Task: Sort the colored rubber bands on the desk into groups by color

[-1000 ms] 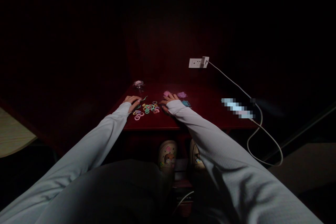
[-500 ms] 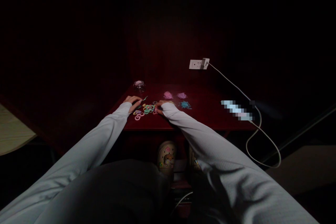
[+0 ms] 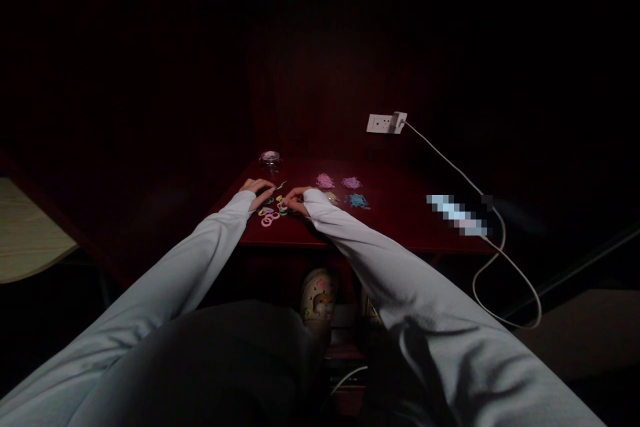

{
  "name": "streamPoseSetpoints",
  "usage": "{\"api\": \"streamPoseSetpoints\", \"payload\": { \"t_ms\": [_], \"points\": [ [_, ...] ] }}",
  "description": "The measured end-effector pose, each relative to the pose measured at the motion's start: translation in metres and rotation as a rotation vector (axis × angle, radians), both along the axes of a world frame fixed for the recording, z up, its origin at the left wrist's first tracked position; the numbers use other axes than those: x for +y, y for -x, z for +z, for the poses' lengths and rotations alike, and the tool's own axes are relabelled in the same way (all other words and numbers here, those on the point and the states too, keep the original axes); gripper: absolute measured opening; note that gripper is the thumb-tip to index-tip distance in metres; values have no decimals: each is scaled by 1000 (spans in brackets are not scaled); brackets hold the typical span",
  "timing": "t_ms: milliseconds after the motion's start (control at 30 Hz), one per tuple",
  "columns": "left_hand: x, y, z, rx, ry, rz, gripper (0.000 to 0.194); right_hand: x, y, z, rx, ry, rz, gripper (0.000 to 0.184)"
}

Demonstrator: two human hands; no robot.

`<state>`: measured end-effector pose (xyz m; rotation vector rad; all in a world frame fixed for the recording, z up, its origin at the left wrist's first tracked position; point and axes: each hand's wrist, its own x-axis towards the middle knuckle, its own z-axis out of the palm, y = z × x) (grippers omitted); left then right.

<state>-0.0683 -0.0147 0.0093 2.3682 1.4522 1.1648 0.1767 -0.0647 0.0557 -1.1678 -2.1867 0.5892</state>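
Observation:
My left hand (image 3: 257,192) rests at the left of the red tabletop, fingers stretched out and thumb apart. Just beyond its fingertips is a thin green strip (image 3: 281,185); whether they touch it I cannot make out. My right hand (image 3: 296,200) is bent over a small heap of coloured hair ties, its fingers closed on some at the heap's right side. Pink hair ties (image 3: 267,220) lie loose in front, with a yellow one (image 3: 279,199) between the hands. My right hand and sleeve cover part of the heap.
Behind my right wrist lie small piles of pink bands (image 3: 325,181), purple bands (image 3: 351,183), blue bands (image 3: 358,201) and pale yellowish bands (image 3: 331,197). A clear jar (image 3: 270,159) stands at the back left. A white cable (image 3: 450,165) runs from the wall socket (image 3: 383,123) to a blurred-out device (image 3: 457,215).
My right hand has moved left over the heap and closed on hair ties, uncovering the pale yellowish pile. Fewer green hair ties show. My left hand stays nearly still; the view shifts slightly.

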Motion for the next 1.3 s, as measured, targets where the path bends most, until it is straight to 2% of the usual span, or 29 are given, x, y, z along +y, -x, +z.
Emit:
{"api": "streamPoseSetpoints", "payload": {
  "t_ms": [100, 233, 467, 633, 800, 1033, 1200, 1300],
  "points": [
    [5, 0, -1, -9, 27, 10, 33, -10, 24, 5, -100, -4, 71, 19],
    [6, -1, 0, -26, 37, 20, 34, -17, 43, 6, -163, 2, 30, 18],
    [9, 1, -5, -50, 48, 15, 31, -23, 44, 3, -293, -36, 29, 15],
    [10, 0, -7, -62, 40, 14, 33, -27, 44, -2, -337, -92, -24, 24],
    [10, -1, -4, -68, 65, 4, 30, -27, 43, -8, -309, -58, -27, 18],
    [11, 1, -5, -26, 78, -18, 36, -22, 37, -7, -196, -55, -35, 7],
    [3, -1, -1, -13, 75, -3, 41, -13, 23, -8, -59, -2, -89, 4],
    [-4, -1, 2, -8, 69, -26, 44, 1, 4, -7, 33, 42, -44, 4]
  ]
}}
